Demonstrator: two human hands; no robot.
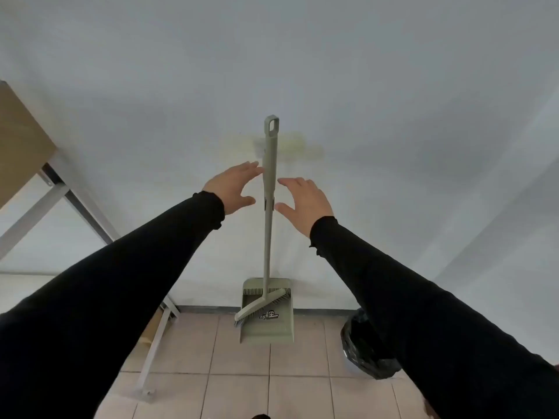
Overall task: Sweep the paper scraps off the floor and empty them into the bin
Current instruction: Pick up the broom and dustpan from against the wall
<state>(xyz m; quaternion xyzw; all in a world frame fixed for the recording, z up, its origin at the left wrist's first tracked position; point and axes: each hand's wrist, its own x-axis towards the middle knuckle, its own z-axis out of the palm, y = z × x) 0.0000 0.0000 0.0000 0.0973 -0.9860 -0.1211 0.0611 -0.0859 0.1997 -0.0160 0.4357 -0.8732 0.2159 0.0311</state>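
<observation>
The right sleeve [423, 313] hid much of the bin [360, 346], the left sleeve [106, 297] covered the top of a table [18, 140] leg [154, 343], the table ran off the left edge, and the label [270, 316] on the dustpan [269, 331] was too blurred to read.

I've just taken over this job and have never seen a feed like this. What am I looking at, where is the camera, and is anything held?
There is one picture, from a wide-angle camera on a person's head, looking forward and down. There is no machine: the black-sleeved arms are the person's own. The left hand and right hand are open on either side of the upright broom handle, gripping nothing. The brush head rests in the dustpan on the tiled floor, against the wall. A black-bagged bin stands on the right and a table on the left. No paper scraps show.
</observation>
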